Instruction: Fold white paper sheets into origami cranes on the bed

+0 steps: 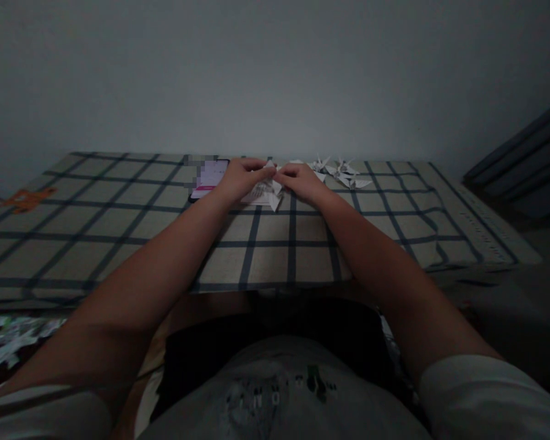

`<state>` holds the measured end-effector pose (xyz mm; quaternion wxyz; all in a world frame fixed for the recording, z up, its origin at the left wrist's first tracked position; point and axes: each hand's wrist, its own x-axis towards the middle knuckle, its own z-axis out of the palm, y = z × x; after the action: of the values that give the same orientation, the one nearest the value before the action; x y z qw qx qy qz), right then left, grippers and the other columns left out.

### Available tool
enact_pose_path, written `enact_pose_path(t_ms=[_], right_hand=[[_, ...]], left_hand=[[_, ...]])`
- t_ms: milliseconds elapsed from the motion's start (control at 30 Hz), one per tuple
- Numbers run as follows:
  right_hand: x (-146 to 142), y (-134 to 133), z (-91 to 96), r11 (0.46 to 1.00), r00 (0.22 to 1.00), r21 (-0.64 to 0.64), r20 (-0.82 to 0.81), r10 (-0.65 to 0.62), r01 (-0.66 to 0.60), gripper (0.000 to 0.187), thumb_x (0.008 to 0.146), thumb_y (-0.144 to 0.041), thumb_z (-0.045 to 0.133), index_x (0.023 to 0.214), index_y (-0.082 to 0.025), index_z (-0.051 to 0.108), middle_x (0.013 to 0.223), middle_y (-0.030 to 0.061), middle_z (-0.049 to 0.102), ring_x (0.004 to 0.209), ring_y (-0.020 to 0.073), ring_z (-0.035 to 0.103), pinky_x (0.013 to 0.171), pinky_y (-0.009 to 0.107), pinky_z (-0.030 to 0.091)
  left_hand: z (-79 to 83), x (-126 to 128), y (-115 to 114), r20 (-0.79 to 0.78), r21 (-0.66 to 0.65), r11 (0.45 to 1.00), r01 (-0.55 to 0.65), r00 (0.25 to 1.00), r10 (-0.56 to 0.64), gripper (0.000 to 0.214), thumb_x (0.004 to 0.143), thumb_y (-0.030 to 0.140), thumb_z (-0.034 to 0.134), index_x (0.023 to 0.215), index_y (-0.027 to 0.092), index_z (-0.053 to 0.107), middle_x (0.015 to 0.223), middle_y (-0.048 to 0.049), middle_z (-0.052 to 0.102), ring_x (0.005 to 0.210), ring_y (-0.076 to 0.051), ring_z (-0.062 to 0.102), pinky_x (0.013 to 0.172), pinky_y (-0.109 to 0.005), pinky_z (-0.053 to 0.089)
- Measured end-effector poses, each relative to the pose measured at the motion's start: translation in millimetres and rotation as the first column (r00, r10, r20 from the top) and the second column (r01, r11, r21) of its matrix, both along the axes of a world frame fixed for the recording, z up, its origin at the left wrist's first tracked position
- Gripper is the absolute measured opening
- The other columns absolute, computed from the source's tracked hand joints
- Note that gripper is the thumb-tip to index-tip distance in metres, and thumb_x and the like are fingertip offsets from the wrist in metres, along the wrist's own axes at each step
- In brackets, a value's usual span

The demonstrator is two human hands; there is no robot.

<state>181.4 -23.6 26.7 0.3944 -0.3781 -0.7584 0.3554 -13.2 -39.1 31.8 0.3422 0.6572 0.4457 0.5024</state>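
Observation:
A partly folded piece of white printed paper [274,197] is held just above the table between my two hands. My left hand [244,177] pinches its upper part with thumb and fingers from the left. From the right, my right hand [304,179] has its thumb and forefinger closed on the paper's edge, close to the left fingertips. Flat paper [255,198] lies below the left hand, partly covered by it. Several folded paper cranes [343,170] of printed paper stand in a cluster to the right of my right hand.
A phone [209,177] with a lit screen lies left of my left hand. The table has a checked cloth [270,256] and meets a plain wall [275,79]. An orange flat object [26,199] lies at the far left. Paper scraps [13,336] show below the table's left front.

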Motion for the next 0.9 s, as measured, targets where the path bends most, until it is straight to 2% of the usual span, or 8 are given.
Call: enact_pose_path(t_ms=[133,300,467,667,900], right_hand=[[0.2,1.2,-1.2,1.0,0.999,0.025,-0.043,0.02,-0.019,0.021,0.09,-0.037,0.069,0.084,-0.017,0.073,0.08,0.0008,0.067,0.073,0.0131,0.053,0.071,0.026,0.042],[2.0,2.0,-3.1,0.999,0.999,0.047,-0.033,0.019,-0.018,0.024,0.092,-0.038,0.067,0.081,-0.016,0.072,0.076,-0.0001,0.064,0.071,0.013,0.052,0.071,0.026,0.042],[2.3,1.9,-3.3,0.998,1.0,0.068,-0.006,0.008,-0.007,0.027,0.092,-0.042,0.067,0.084,-0.017,0.073,0.079,0.0013,0.067,0.075,0.0144,0.055,0.073,0.027,0.043],[1.8,6.2,-4.7,0.993,1.0,0.116,0.014,0.005,-0.007,0.03,0.092,-0.043,0.067,0.082,-0.016,0.073,0.079,0.0023,0.067,0.076,0.015,0.055,0.075,0.029,0.043],[0.3,5.4,-3.9,0.993,0.999,0.114,0.027,0.019,-0.022,0.036,0.091,-0.049,0.066,0.08,-0.016,0.07,0.077,0.0021,0.065,0.074,0.0145,0.053,0.073,0.03,0.042]], left_hand=[[-0.8,0.0,2.7,0.043,-0.014,1.0,0.025,0.999,-0.024,0.029,0.074,0.042,0.083,0.085,0.015,0.08,0.082,-0.0053,0.075,0.078,-0.018,0.067,0.073,-0.028,0.052],[0.7,1.6,0.7,0.041,-0.047,0.999,-0.016,0.999,0.018,0.03,0.071,0.043,0.085,0.083,0.016,0.079,0.078,-0.0044,0.074,0.078,-0.019,0.067,0.069,-0.027,0.052],[0.3,2.4,0.5,0.023,-0.034,0.998,-0.047,0.999,0.048,0.031,0.071,0.043,0.084,0.082,0.015,0.077,0.08,-0.0044,0.073,0.079,-0.019,0.065,0.07,-0.029,0.05],[0.6,3.5,0.9,0.064,-0.005,1.0,-0.022,0.998,0.022,0.034,0.069,0.045,0.084,0.083,0.015,0.076,0.081,-0.0038,0.073,0.076,-0.017,0.063,0.071,-0.029,0.048],[-0.2,4.1,3.6,0.087,-0.014,0.999,-0.039,0.995,0.04,0.034,0.066,0.044,0.085,0.079,0.015,0.074,0.076,-0.0026,0.071,0.069,-0.014,0.06,0.065,-0.027,0.046]])
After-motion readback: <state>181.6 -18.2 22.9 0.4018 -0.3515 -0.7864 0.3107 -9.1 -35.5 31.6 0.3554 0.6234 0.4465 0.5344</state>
